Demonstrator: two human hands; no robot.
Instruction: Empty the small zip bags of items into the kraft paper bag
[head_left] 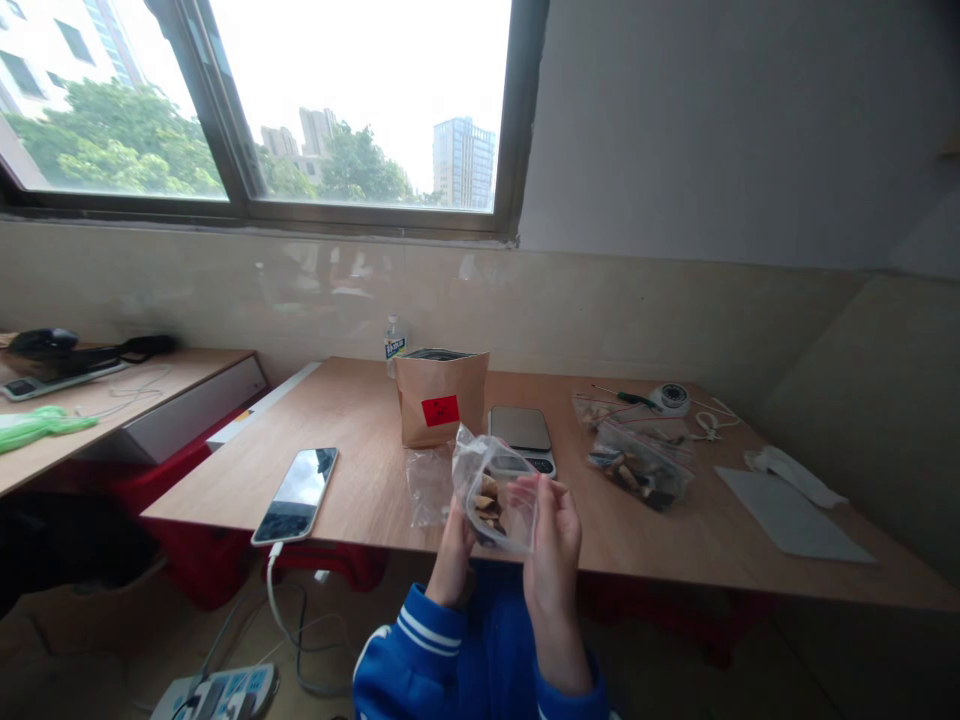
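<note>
Between my two hands, over the table's front edge, is a clear plastic zip bag [517, 530] with pale brown dried slices and something dark inside. My left hand [452, 550] is closed on the bag's left side, its fingers partly hidden behind the plastic. My right hand [555, 530] pinches the bag's right edge near the top. Just beyond stand a kraft paper bag [412, 410] with a red label and an open top, and a small digital scale [519, 430] with a bare plate. A flat clear plastic bag [427, 490] lies to the left of my hands.
A phone [298, 495] on a white cable lies at the left. Filled zip bags [641, 465], a green-handled screwdriver [636, 398] and a white dome camera [670, 398] are at the right, near a white sheet [795, 515]. A bottle [394, 340] stands behind the paper bag.
</note>
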